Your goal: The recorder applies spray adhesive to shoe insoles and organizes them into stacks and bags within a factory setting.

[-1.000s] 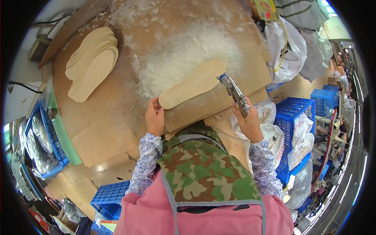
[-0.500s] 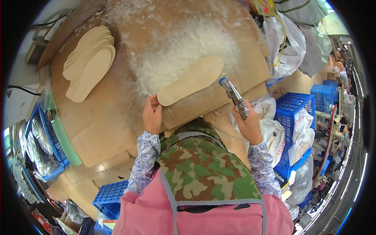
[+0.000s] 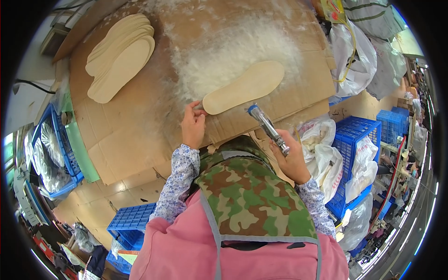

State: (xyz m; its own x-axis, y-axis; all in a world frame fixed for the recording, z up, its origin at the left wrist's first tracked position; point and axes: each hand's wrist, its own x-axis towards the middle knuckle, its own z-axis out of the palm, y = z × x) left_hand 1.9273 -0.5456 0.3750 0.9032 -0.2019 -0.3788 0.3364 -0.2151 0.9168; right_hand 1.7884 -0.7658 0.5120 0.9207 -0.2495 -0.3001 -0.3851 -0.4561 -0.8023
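One cream insole (image 3: pixel 247 86) lies flat over the white-dusted patch of the cardboard, its heel end toward me on the left. My left hand (image 3: pixel 192 126) pinches the edge of that heel between thumb and fingers. A metal spray gun (image 3: pixel 267 125) with a blue ring at its nozzle is gripped in my right hand (image 3: pixel 291 161). The nozzle points up and left, a short way off the insole's near edge. Farther left, a fanned stack of cream insoles (image 3: pixel 122 60) rests on the cardboard.
The cardboard sheet (image 3: pixel 128 140) covers the worktop, coated with white fibrous residue (image 3: pixel 210 60). A blue crate (image 3: pixel 352 158) and plastic bags (image 3: pixel 322 163) stand to the right. Other blue crates (image 3: pixel 130 224) are at lower left. A yellow hose (image 3: pixel 353 51) hangs at upper right.
The spray gun has moved left along the insole's near edge, from beside the toe toward the middle. My left hand stays at the heel. The whole view has shifted slightly.
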